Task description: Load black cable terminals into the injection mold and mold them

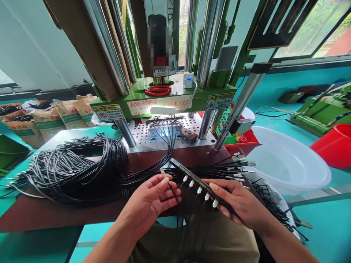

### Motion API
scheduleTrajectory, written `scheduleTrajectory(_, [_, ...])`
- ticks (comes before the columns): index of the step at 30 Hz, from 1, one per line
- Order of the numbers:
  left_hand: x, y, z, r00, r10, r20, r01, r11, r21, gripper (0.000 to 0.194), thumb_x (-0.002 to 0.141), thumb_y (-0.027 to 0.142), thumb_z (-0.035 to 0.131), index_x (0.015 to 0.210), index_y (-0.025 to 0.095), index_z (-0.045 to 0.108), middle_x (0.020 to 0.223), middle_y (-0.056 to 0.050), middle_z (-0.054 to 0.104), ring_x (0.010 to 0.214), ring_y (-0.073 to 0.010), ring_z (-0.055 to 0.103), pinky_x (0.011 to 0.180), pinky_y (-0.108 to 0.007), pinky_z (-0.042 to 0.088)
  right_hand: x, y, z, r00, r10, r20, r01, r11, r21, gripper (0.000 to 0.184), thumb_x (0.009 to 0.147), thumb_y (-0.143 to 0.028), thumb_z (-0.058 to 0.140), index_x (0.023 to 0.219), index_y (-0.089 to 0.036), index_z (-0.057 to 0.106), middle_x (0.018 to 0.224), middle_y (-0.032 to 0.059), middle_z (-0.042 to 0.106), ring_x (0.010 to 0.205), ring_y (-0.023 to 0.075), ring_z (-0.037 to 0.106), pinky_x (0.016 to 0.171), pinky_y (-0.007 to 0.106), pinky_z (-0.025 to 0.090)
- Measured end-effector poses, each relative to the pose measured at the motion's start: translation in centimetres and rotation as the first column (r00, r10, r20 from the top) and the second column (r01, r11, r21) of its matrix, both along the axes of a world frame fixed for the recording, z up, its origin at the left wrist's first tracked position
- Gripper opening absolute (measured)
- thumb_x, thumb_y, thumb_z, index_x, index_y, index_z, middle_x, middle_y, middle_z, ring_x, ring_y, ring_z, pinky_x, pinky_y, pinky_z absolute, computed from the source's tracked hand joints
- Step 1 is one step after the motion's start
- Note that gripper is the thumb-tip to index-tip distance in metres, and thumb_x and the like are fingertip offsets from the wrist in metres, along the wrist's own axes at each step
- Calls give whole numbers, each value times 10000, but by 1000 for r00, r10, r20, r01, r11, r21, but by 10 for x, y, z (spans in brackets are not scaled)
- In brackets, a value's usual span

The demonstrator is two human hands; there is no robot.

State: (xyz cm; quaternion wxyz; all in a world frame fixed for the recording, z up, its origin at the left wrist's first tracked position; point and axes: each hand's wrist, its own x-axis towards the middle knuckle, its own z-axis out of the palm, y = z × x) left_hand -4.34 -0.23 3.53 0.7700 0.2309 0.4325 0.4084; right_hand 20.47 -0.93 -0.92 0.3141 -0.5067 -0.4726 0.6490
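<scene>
My right hand (238,204) grips a long black fixture bar (192,178) with several metal-tipped cable ends seated along it. My left hand (156,195) pinches one thin black cable (172,190) by its metal tip, just left of the bar. Both hands hover over my lap at the front edge of the brown bench top (55,213). A big bundle of black cables (76,168) lies to the left on the bench. More cables run up into the mould (164,124) of the green press (164,100).
A white plastic basin (287,164) stands to the right, with a red tub (334,146) beyond it. Paper sacks (49,118) line the wall at left. Red-handled pliers (159,90) and a tape roll (188,83) lie on the press deck. Another green machine (320,109) sits far right.
</scene>
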Motion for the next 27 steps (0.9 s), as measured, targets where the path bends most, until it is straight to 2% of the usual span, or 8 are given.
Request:
scheduleTrajectory(2, [-5,-2,-1,999,-11,-46,7,997,-74,235,725,229,734,918,145,631,821,-36,633,684,-113,630,667,-252,531,0,0,1,1000,10,9,-10,1000,-3,589,853,-539,545,1339,-207,513,597,-26,494,422,55,437,283,103,321])
scheduleTrajectory(4, [-5,-1,-5,986,-66,-154,52,994,-96,204,734,245,720,871,121,632,735,-15,598,550,-65,564,511,-179,475,1,0,3,1000,23,19,-23,1000,-9,595,852,-536,550,1342,-200,510,589,-25,497,420,54,440,285,103,331])
scheduleTrajectory(7, [2,5,-13,929,-113,-353,122,992,6,209,755,312,680,754,121,597,630,13,546,446,-48,483,384,-150,373,1,1,5,999,40,30,-40,999,-24,603,849,-531,558,1340,-184,512,539,-41,468,402,54,429,284,104,336])
scheduleTrajectory(9, [9,9,-19,880,-87,-467,145,985,90,232,761,341,653,702,136,563,584,24,528,405,-55,456,341,-156,336,1,2,6,998,53,39,-52,998,-26,601,850,-527,558,1340,-182,512,525,-48,458,396,54,428,282,103,339])
scheduleTrajectory(12, [18,13,-26,823,-68,-564,175,975,139,219,758,337,623,679,153,537,539,38,510,352,-57,411,297,-163,291,1,2,6,996,76,53,-75,997,-25,592,855,-526,551,1337,-184,515,536,-47,471,394,52,435,280,103,348])
scheduleTrajectory(16, [20,13,-30,794,-74,-603,204,967,150,208,756,338,606,675,161,534,509,51,489,326,-51,377,285,-162,272,2,2,7,992,106,64,-104,994,-32,588,857,-520,549,1333,-176,520,506,-57,457,374,48,423,280,101,350])
scheduleTrajectory(27, [17,15,-30,811,-96,-577,203,971,125,259,743,395,624,674,157,550,547,41,512,328,-47,384,276,-163,255,4,2,3,983,155,101,-155,988,-14,593,872,-528,522,1357,-187,491,513,-62,432,390,54,436,290,105,345])
